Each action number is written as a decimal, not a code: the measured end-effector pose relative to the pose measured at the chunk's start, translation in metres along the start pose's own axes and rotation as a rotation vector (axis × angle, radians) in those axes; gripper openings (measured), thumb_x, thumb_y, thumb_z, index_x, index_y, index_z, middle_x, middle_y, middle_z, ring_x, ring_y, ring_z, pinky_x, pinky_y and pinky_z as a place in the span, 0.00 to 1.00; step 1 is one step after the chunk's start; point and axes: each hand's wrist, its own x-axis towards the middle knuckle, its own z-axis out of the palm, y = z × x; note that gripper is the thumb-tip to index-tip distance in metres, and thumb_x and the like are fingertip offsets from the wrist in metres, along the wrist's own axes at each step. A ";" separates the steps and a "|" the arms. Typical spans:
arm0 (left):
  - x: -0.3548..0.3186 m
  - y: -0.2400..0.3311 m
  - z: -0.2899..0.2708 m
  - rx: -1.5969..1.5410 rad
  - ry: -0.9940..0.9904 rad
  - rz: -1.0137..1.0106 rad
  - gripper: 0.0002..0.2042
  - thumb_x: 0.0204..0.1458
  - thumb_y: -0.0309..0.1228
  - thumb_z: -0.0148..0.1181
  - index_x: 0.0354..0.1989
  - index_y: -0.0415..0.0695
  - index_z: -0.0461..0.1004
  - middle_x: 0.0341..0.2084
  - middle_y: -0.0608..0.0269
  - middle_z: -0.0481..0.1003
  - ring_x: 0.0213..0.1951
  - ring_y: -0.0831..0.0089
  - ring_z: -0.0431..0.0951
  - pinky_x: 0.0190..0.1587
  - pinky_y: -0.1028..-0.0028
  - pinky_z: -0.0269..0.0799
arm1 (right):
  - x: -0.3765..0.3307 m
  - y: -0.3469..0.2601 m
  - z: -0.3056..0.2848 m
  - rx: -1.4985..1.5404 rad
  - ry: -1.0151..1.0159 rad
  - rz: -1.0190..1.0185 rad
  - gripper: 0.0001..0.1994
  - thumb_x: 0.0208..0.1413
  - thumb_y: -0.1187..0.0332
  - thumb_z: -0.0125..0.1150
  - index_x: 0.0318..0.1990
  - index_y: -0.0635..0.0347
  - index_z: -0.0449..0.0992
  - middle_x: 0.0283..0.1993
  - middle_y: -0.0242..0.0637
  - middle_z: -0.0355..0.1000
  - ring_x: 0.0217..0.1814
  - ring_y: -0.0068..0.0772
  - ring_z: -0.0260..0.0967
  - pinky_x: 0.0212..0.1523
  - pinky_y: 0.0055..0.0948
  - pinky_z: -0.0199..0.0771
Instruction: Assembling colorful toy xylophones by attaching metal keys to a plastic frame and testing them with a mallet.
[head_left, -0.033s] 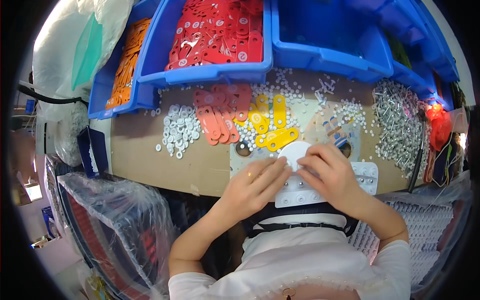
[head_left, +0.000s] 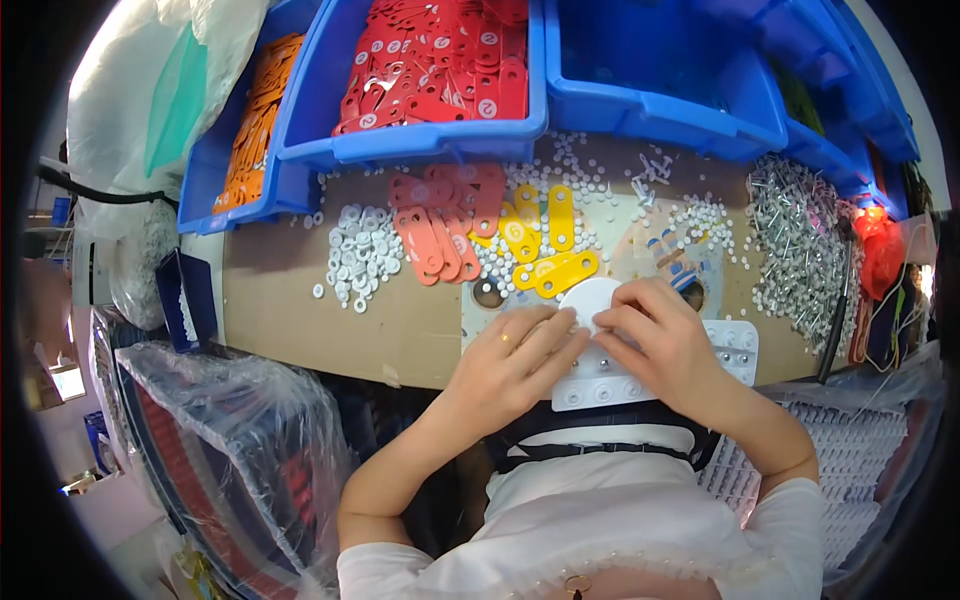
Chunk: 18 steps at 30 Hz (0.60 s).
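The lower part of the white disc is hidden by the fingertips of both hands, and whatever small piece may be held there cannot be made out. The white tray beneath is partly covered by the right hand; rows of round cups are left showing below and to the right of it. The inside of the middle blue bin is lost in shade, and the top of the red strips in the bin beside it is cut off by the picture's edge.

The left hand is angled inward, its back turned up, with the fingers bent and laid close together toward the lower left edge of the disc. The right hand is arched from the other side, its fingers curled and its thumb brought in near them. Whether the disc is pinched by either hand cannot be told, since the contact is covered. Both forearms are brought up from below, with the elbows bent outward.

The disc is placed between the hands at the table's near edge, just below the yellow strips.
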 end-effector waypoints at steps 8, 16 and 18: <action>-0.023 0.006 -0.009 -0.171 0.015 -0.199 0.16 0.42 0.24 0.64 0.43 0.44 0.78 0.51 0.60 0.73 0.52 0.61 0.72 0.53 0.64 0.69 | -0.008 0.001 -0.011 0.100 -0.080 -0.080 0.07 0.43 0.78 0.68 0.31 0.65 0.76 0.40 0.39 0.68 0.40 0.38 0.70 0.40 0.32 0.72; -0.041 -0.087 -0.073 0.102 0.405 -0.799 0.08 0.52 0.21 0.56 0.40 0.37 0.77 0.37 0.51 0.77 0.42 0.53 0.75 0.45 0.61 0.70 | 0.065 -0.028 0.013 -0.042 -0.111 -0.266 0.11 0.45 0.75 0.65 0.38 0.61 0.75 0.37 0.40 0.69 0.41 0.44 0.70 0.39 0.37 0.71; -0.032 -0.105 -0.084 0.210 0.381 -0.797 0.08 0.52 0.22 0.57 0.40 0.36 0.77 0.36 0.51 0.77 0.41 0.53 0.75 0.45 0.61 0.70 | 0.107 -0.029 0.039 -0.009 -0.170 -0.349 0.12 0.45 0.75 0.63 0.39 0.61 0.75 0.37 0.40 0.69 0.42 0.44 0.70 0.40 0.37 0.72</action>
